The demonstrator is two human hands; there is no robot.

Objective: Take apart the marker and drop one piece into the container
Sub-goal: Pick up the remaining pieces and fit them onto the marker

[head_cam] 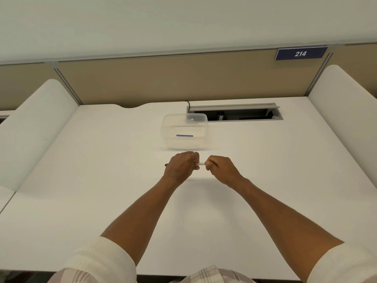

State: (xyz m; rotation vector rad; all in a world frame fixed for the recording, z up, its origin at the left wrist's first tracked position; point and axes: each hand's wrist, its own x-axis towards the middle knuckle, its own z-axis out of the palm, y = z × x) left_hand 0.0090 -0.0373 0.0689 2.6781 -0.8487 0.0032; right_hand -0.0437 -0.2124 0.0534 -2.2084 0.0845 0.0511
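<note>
A thin white marker (201, 163) lies level between my two fists, just above the white desk. My left hand (181, 166) grips its left part, and a dark tip sticks out past that fist on the left. My right hand (219, 168) grips the right end. Only a short white stretch shows between the fists; the rest is hidden by my fingers. A clear plastic container (184, 130) with a blue strip on its front wall stands open on the desk just beyond my hands.
A cable slot (234, 112) with a raised grey flap is set into the desk behind the container, to the right. White side dividers (36, 127) flank the desk, a tan panel backs it, and a blue sign reads 214 (300, 53).
</note>
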